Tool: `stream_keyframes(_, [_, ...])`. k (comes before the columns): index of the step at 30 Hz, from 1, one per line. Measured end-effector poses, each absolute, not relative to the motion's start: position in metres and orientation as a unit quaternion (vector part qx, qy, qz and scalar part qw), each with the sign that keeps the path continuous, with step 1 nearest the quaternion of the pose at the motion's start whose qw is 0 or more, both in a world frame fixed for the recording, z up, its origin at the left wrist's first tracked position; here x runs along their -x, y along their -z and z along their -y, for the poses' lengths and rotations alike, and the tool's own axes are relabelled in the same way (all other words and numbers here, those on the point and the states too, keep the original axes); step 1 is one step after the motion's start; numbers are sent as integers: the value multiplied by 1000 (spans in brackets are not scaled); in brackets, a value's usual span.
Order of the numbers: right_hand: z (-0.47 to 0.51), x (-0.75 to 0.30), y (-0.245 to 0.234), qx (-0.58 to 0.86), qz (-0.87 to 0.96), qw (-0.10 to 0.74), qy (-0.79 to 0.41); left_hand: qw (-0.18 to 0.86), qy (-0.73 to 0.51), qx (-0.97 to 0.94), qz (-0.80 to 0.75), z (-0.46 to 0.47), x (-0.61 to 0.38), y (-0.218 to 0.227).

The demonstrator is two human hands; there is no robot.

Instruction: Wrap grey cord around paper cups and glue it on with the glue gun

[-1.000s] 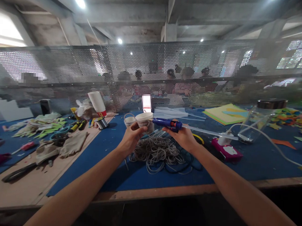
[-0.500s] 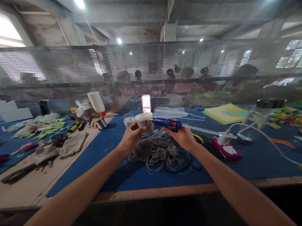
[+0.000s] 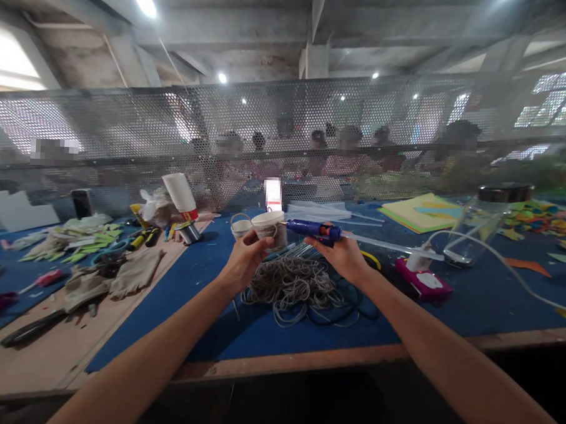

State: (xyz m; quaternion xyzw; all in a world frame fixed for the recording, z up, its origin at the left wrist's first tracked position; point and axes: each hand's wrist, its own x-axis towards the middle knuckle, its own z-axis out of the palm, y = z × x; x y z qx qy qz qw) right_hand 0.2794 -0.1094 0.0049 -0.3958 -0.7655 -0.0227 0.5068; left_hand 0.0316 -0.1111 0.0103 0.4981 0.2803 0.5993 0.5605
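My right hand (image 3: 344, 257) grips a blue glue gun (image 3: 313, 229) with its nozzle pointing left and a clear glue stick (image 3: 385, 245) sticking out to the right. My left hand (image 3: 244, 260) is closed in a pinch on something small that I cannot make out, just left of the nozzle. Both hands hover above a heap of grey cord (image 3: 295, 286) on the blue mat (image 3: 199, 296). A small white cup (image 3: 271, 227) stands right behind my left hand.
A pink power strip (image 3: 424, 282) with a white plug and cable lies at the right. A glass jar (image 3: 479, 224), coloured paper sheets (image 3: 421, 212), gloves (image 3: 130, 271), scissors (image 3: 27, 329) and green scraps (image 3: 70, 235) spread over the bench. A perforated metal screen (image 3: 286, 131) runs behind, with people beyond.
Almost nothing differs; both hands keep their hold and the whole view has drifted very slightly.
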Motion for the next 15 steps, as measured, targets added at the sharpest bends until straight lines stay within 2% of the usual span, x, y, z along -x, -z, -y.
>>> stream_keyframes(15, [108,-281,-5,403,754,517,27,568,-598,-489,-284,109,-30,-9])
